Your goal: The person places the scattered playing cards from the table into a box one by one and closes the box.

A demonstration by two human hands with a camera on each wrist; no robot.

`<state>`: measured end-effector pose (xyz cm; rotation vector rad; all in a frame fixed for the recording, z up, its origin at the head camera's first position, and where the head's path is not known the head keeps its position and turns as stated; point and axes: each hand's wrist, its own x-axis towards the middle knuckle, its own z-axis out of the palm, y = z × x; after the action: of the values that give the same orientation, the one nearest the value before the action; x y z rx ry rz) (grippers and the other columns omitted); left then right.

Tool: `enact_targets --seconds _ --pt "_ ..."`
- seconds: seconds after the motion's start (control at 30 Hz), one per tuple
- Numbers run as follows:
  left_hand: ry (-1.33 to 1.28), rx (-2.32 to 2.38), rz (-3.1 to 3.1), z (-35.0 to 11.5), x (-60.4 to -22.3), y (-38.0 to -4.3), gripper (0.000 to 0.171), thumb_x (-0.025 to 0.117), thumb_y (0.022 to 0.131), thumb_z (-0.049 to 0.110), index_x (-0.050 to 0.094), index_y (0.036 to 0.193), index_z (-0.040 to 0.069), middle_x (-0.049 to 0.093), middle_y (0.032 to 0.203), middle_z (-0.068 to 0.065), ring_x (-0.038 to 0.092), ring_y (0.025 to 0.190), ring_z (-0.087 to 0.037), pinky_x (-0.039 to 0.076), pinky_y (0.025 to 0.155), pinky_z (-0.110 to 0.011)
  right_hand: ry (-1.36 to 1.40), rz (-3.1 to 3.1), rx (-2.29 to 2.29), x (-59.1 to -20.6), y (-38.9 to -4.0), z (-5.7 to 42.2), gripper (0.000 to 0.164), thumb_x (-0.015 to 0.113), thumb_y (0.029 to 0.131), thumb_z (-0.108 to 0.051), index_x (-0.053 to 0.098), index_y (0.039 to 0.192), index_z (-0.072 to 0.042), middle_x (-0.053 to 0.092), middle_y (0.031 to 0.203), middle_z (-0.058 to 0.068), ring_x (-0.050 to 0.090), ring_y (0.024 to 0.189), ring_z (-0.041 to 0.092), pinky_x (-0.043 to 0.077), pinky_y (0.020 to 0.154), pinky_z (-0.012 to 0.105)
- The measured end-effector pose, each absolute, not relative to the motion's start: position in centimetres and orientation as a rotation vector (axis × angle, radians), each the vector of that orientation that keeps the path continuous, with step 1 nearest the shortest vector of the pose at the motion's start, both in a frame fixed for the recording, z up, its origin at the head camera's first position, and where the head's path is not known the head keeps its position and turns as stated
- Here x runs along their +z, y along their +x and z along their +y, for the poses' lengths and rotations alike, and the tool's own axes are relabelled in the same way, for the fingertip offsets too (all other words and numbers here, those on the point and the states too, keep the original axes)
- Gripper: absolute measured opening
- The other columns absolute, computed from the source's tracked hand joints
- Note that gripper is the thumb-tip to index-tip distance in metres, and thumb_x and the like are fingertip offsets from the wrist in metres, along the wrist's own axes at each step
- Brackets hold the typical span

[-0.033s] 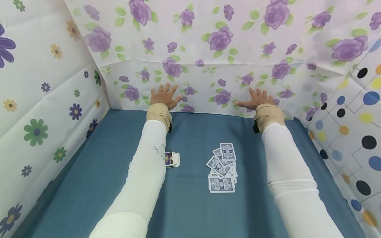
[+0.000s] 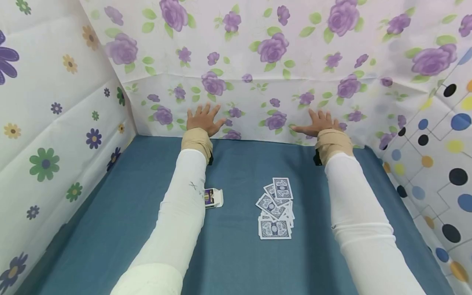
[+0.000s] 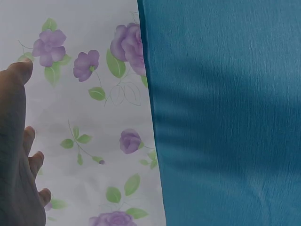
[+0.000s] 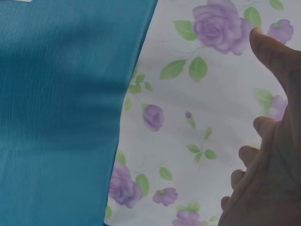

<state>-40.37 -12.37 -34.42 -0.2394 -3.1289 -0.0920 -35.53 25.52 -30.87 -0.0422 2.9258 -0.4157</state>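
Both arms reach forward across the blue table. My left hand has its fingers spread in front of the flowered back sheet, and nothing is in it. To the right, my right hand is held the same way, thumb out to the side, also holding nothing. In the wrist views the left hand and the right hand show their fingers extended over the flowered sheet. Nearer the body, between the arms, lies a loose overlapping pile of playing cards, backs up. A card box with its flap out is partly hidden by the left sleeve.
A blue cloth covers the table. Behind it stands a sheet with purple roses. A flower-print sheet rises on the left, and a dotted sheet on the right. Each wrist wears a beige wrap.
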Motion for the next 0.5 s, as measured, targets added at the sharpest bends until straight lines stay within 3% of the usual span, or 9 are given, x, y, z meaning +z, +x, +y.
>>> enact_targets --seconds 0.5 --pt "-0.234 -0.094 -3.127 -13.1 -33.5 -39.7 0.069 0.022 0.101 0.062 0.006 0.161 0.033 0.008 0.166 -0.008 0.009 0.151 -0.036 0.002 0.112 -0.064 -0.066 2.936 -0.402 -31.8 -37.4 26.3 0.112 0.046 0.084 -0.076 -0.002 0.159 -0.009 -0.006 0.161 0.03 -0.014 0.144 0.052 -0.006 0.109 0.067"
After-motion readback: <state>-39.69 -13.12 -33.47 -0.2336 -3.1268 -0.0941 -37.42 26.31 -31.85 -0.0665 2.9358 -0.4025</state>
